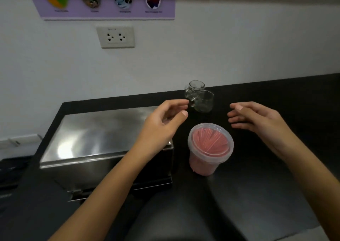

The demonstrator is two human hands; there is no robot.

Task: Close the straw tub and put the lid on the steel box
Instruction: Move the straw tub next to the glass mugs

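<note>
**Tub lidded, hands hovering empty**

I'm seeing the clear round plastic tub (210, 148) of pink straws sitting lidded on the black counter (257, 194), just right of the lidded rectangular steel box (103, 139). My left hand (161, 123) and right hand (257, 119) are hovering with fingers spread, gripping nothing. Two clear glass jars (199, 97) are standing behind.

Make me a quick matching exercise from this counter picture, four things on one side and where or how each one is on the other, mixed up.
1. straw tub
2. steel box
3. glass jar
4. wall socket

A. under the purple poster
B. clear lid on, pink straws inside
C. by the wall, behind the tub
D. left of the tub, flat lid on top

Pairs: 1-B, 2-D, 3-C, 4-A
</note>
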